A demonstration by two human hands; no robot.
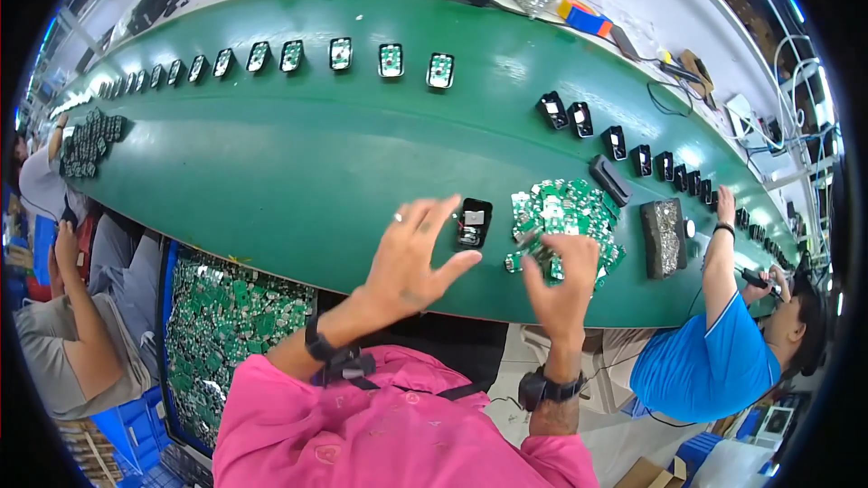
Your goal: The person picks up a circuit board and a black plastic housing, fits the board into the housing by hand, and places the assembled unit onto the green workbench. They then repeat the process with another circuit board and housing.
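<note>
My left hand is open, thumb and fingers spread, just left of a small black plastic housing. A pale block and wires show inside that housing. To its right lies a loose pile of green circuit boards. My right hand is at the pile's near left edge, thumb and forefinger closed about a small circuit board that is smeared by motion. A watch-like black band circles each of my wrists.
Housings fitted with green boards line the far left; open black housings run down the right. A dark foam block and black case flank the pile. A bin of boards stands lower left. Co-workers sit both sides; one's arm reaches in.
</note>
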